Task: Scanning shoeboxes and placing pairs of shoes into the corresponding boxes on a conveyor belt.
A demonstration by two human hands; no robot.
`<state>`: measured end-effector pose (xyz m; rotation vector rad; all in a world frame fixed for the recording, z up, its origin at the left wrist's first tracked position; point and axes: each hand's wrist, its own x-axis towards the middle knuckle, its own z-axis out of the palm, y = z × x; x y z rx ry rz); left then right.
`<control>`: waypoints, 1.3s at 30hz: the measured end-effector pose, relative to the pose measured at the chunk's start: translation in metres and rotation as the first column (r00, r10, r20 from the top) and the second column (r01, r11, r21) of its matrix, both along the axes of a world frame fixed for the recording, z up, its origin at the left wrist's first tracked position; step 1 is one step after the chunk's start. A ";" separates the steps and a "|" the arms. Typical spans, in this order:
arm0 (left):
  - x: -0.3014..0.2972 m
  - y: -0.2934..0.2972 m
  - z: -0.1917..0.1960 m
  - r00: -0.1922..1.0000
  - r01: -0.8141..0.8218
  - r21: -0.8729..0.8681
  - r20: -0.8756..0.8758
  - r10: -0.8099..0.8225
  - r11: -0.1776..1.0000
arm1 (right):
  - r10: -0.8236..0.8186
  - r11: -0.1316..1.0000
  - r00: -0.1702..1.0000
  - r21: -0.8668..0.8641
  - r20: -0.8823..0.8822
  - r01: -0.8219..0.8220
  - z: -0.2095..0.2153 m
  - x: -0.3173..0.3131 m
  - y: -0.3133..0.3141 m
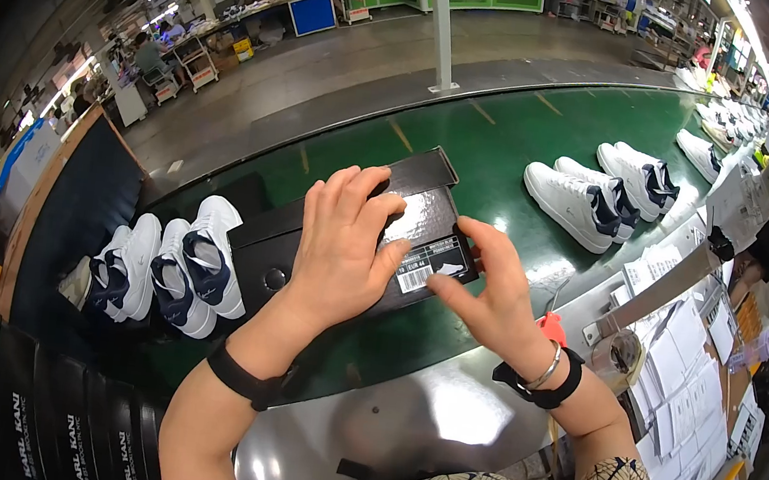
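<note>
A black shoebox (255,256) lies on the green conveyor belt (471,146) in front of me, with a round hole in its side. One end carries a dark label with a white barcode part (416,278). My left hand (335,253) bends over the box, its fingers across the top and its thumb beside the label. At the labelled end, my right hand (497,295) pinches the box, index finger at the upper corner and thumb over the label's lower edge. Several white sneakers with navy linings (211,263) stand close to the box's left.
More white sneakers (569,204) stand on the belt to the right. Black shoeboxes (14,406) are lined up at lower left. A shiny metal ledge (361,446) runs nearest me. Papers (684,359) and a red object (553,328) lie right. A post (441,38) rises behind the belt.
</note>
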<state>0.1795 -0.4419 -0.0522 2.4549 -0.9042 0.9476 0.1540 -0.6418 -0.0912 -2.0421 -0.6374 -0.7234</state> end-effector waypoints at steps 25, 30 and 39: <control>-0.021 0.007 -0.006 0.986 -0.158 0.071 -0.031 0.161 0.985 | -0.002 0.996 0.998 0.084 -0.058 0.007 -0.003 -0.013 0.018; -0.024 0.008 0.003 0.991 -0.129 0.080 -0.012 0.130 0.988 | 0.109 0.980 0.985 0.179 -0.136 -0.084 -0.010 -0.009 0.011; -0.033 0.026 0.011 0.979 -0.189 0.133 0.104 0.176 0.973 | 0.319 0.908 0.858 0.389 -0.403 -0.155 -0.045 -0.007 -0.041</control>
